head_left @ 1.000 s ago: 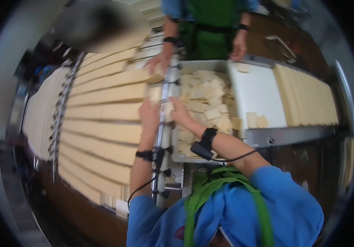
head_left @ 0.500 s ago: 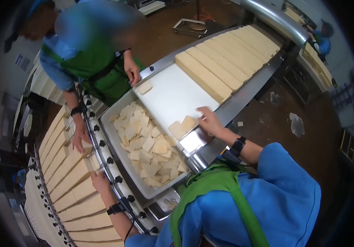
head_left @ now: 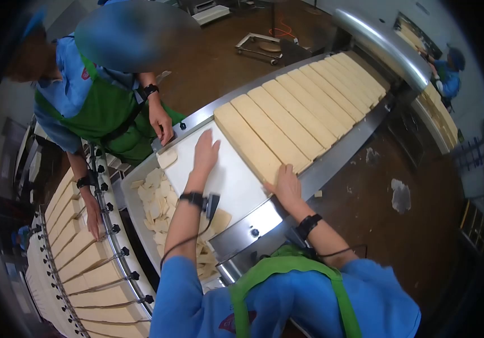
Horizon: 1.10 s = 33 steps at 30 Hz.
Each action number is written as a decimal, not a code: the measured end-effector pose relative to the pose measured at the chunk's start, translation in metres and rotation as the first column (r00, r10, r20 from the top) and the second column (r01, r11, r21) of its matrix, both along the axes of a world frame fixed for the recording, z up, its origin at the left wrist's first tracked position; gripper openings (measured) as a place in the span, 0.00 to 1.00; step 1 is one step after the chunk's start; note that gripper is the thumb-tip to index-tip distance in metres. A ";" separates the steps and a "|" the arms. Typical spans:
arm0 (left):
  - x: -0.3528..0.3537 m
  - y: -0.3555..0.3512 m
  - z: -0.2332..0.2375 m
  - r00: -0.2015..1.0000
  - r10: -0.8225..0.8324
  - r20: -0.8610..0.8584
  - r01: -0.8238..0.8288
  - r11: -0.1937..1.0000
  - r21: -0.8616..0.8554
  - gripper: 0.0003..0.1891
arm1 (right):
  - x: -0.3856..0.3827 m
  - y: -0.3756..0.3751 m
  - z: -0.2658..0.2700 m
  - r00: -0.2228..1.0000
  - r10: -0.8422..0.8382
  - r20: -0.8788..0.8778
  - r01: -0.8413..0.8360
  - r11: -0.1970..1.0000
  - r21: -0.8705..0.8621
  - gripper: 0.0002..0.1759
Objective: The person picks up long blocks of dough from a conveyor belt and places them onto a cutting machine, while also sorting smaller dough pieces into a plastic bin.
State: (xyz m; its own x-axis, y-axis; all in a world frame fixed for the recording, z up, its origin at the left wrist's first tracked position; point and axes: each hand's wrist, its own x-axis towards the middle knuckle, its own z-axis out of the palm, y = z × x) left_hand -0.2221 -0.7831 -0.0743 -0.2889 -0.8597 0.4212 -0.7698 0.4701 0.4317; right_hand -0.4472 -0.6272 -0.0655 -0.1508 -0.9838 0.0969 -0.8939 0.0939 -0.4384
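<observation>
Long pale blocks lie side by side on a conveyor, the nearest block [head_left: 247,143] facing me. My right hand [head_left: 287,185] rests its fingers on that block's right end, not wrapped round it. Over the white belt [head_left: 228,179], my left hand [head_left: 205,153] reaches with fingers apart, close to the block's left part and holding nothing. A thin slice [head_left: 167,159] lies at the belt's far left corner. Another slice [head_left: 220,221] is near the metal plate, right of my left forearm. Many loose slices fill the grey bin [head_left: 130,188], partly hidden behind that forearm.
A co-worker in a green apron [head_left: 109,107] stands across at the left, one hand at the belt's corner, the other over a second conveyor of blocks [head_left: 98,276]. A metal roller housing [head_left: 385,48] spans the far end. Another person [head_left: 450,73] is at the far right.
My left hand has moved from the left conveyor to above the white belt. My right hand has gone from the slices to the nearest block's end. The blocks are further down the belt.
</observation>
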 end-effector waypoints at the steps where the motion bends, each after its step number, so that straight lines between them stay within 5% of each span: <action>1: -0.020 -0.022 0.004 1.000 -0.019 0.010 0.019 1.000 -0.003 0.22 | -0.002 -0.001 0.001 1.000 0.021 0.003 -0.021 1.000 0.003 0.31; 5: -0.060 -0.094 -0.006 0.961 0.098 0.260 -0.156 0.965 0.212 0.21 | -0.004 -0.001 0.009 0.996 0.081 0.023 -0.081 0.996 0.024 0.31; 12: -0.060 -0.110 0.004 0.894 0.151 0.422 -0.340 0.842 0.419 0.24 | -0.010 -0.001 0.007 0.988 0.151 0.044 -0.153 0.988 0.036 0.31; 17: 0.019 -0.056 0.016 0.810 0.300 0.504 -0.561 0.647 0.516 0.26 | -0.012 -0.015 0.018 0.927 0.371 0.050 -0.374 0.917 0.138 0.32; 18: 0.043 -0.022 0.026 0.806 0.349 0.478 -0.546 0.751 0.372 0.27 | -0.013 -0.020 0.020 0.899 0.431 0.074 -0.438 0.885 0.159 0.33; 21: 0.089 0.050 0.031 0.687 0.485 0.541 -0.714 0.588 0.379 0.29 | -0.010 -0.035 0.015 0.838 0.533 0.122 -0.546 0.821 0.167 0.37; 23: 0.107 0.102 0.022 0.775 0.623 0.106 -0.581 0.637 0.506 0.30 | 0.000 -0.037 0.008 0.836 0.534 0.128 -0.548 0.823 0.149 0.40; 25: 0.116 0.143 -0.004 0.618 0.690 -0.378 -0.462 0.707 0.536 0.29 | 0.021 -0.043 0.008 0.823 0.547 0.151 -0.565 0.813 0.137 0.42; 28: 0.144 0.197 -0.016 0.400 0.692 -0.600 -0.581 0.698 0.418 0.28 | 0.068 -0.028 0.015 0.775 0.617 0.139 -0.626 0.780 0.028 0.43; 30: 0.171 0.249 0.008 0.321 0.757 -0.569 -0.739 0.576 0.350 0.27 | 0.105 -0.006 0.029 0.723 0.678 0.130 -0.680 0.732 -0.035 0.45; 33: 0.216 0.350 0.077 0.173 0.851 -0.496 -0.925 0.313 0.215 0.23 | 0.174 0.048 0.063 0.487 0.818 0.307 -0.845 0.529 -0.071 0.47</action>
